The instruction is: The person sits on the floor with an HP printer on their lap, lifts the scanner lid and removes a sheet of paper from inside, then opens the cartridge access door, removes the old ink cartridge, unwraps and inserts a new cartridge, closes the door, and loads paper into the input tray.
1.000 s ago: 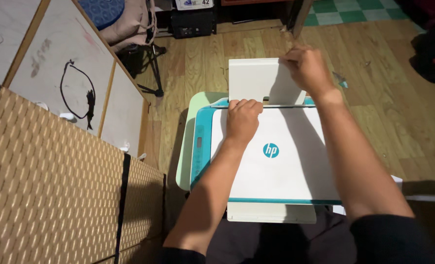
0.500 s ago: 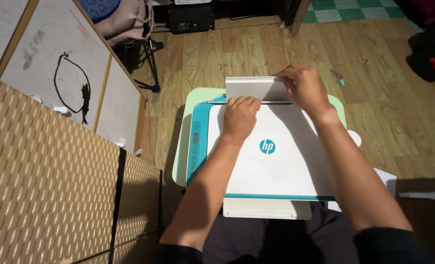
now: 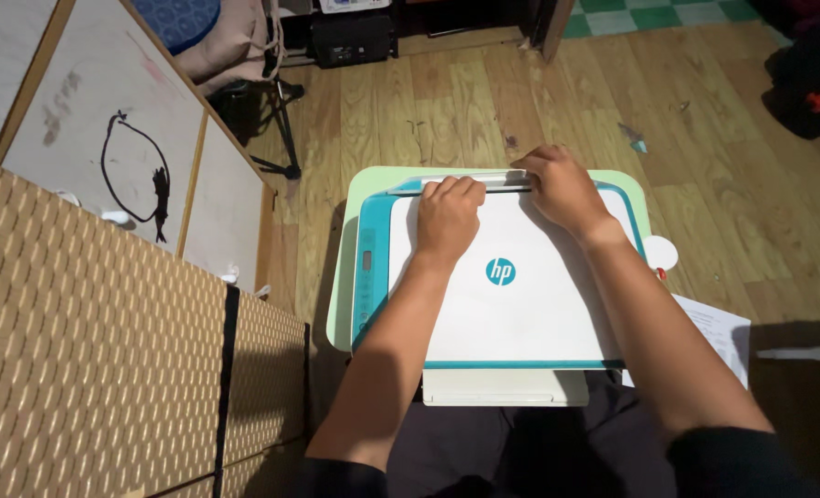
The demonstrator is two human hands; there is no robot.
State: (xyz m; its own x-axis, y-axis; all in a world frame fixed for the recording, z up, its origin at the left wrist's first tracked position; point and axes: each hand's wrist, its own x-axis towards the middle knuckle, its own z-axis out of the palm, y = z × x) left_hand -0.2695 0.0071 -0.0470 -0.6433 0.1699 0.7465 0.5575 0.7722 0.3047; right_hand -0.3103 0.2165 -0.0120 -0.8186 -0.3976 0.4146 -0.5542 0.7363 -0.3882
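I've got both hands on the printer [image 3: 511, 286]: left hand [image 3: 449, 217] pressing flat, right hand [image 3: 562, 189] curled over the rear flap [image 3: 475, 182], folded nearly flat; front tray [image 3: 505, 387] out, nearer me.

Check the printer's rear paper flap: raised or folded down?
Folded down: the flap lies flat along the printer top's far edge, under the left hand and right hand.

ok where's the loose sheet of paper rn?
In the head view, the sheet of paper lies on the wood floor at the printer's right, partly under the right forearm.
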